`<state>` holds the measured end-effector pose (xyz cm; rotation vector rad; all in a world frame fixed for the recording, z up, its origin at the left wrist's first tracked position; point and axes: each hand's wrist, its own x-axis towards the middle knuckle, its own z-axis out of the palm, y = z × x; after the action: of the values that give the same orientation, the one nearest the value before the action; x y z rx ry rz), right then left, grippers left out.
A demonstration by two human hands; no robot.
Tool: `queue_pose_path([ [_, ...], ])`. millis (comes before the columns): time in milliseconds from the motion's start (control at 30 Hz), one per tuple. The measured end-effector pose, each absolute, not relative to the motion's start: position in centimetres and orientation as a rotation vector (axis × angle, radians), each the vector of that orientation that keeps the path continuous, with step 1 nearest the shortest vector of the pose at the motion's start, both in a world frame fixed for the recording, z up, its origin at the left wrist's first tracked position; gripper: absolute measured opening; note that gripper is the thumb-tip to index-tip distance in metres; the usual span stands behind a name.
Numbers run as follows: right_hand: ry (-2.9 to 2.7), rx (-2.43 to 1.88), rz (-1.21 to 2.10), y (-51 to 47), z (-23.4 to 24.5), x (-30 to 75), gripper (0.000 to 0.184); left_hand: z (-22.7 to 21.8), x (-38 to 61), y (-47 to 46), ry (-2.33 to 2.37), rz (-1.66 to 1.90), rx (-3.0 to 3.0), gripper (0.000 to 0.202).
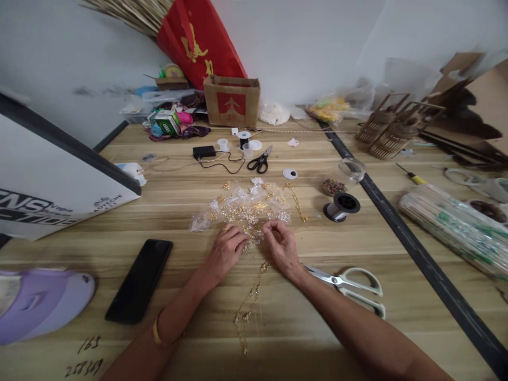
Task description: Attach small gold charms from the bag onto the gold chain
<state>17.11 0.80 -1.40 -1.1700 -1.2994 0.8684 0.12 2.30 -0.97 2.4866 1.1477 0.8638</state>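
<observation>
My left hand (229, 250) rests at the near edge of a pile of small gold and silver jewellery findings (250, 214), some in clear little bags. Its fingers are curled together, with the fingertips at the loose pieces. Facing it across a small gap, my right hand (281, 244) has thumb and forefinger pinched together; whatever is between them is too small to make out. A gold chain with small ornaments (246, 316) lies on the table below the hands. Beyond the right hand, a shorter gold chain (296, 202) lies beside the pile. White-handled scissors (349, 284) lie by my right wrist.
A black phone (139, 280) lies at left, near a purple object (43, 301) and a large white box (59, 180). At right are a wire spool (340, 207), a jar with beads (343, 177) and wrapped sticks (452, 222). Black scissors (260, 161) lie behind the pile.
</observation>
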Motion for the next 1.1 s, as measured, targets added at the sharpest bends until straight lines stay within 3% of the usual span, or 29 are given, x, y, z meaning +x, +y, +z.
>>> queue_pose_path([
  [167,-1.289,-1.162,0.898,0.7,-1.6,17.1,0.013,-0.5,0.3,1.9,1.096,0.897,2.471,0.013],
  [333,-1.281,-1.157,0.912,0.7,-1.6,17.0,0.011,0.6,0.7,1.1,0.893,0.682,2.564,0.009],
  [500,-1.276,-1.174,0.911,0.7,-1.3,17.0,0.012,0.5,0.4,1.0,0.902,0.577,2.639,0.017],
  [1100,-1.171,-1.121,0.985,1.0,-1.6,17.1,0.015,-0.5,-0.7,2.9,1.208,0.877,2.339,0.008],
])
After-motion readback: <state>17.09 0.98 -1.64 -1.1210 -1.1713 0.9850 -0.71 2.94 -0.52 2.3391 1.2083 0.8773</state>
